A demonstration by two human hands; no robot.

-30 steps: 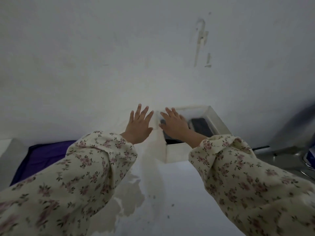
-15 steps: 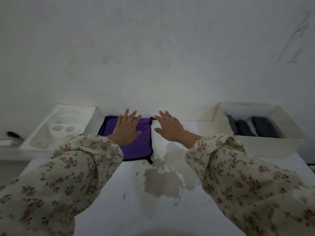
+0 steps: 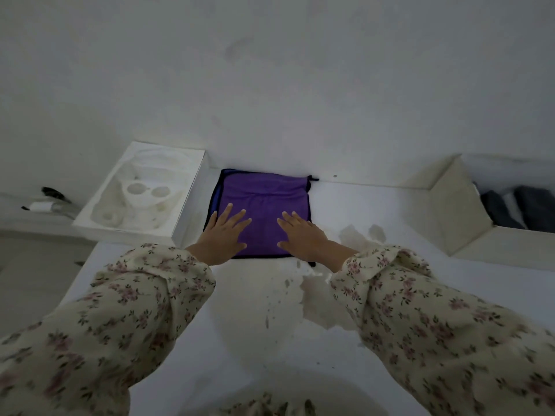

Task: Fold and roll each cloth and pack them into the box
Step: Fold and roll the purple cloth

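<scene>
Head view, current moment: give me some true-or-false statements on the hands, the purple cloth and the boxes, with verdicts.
1. Both hands rest flat on the purple cloth. True: the left hand and the right hand lie with straight fingers on the purple cloth.
2. The purple cloth is already rolled up. False: it lies flat on the table as a folded square.
3. The box on the right holds dark cloths. True: dark cloths lie inside the box.
4. The white moulded tray sits to the right of the purple cloth. False: the white moulded tray is on its left.
</scene>
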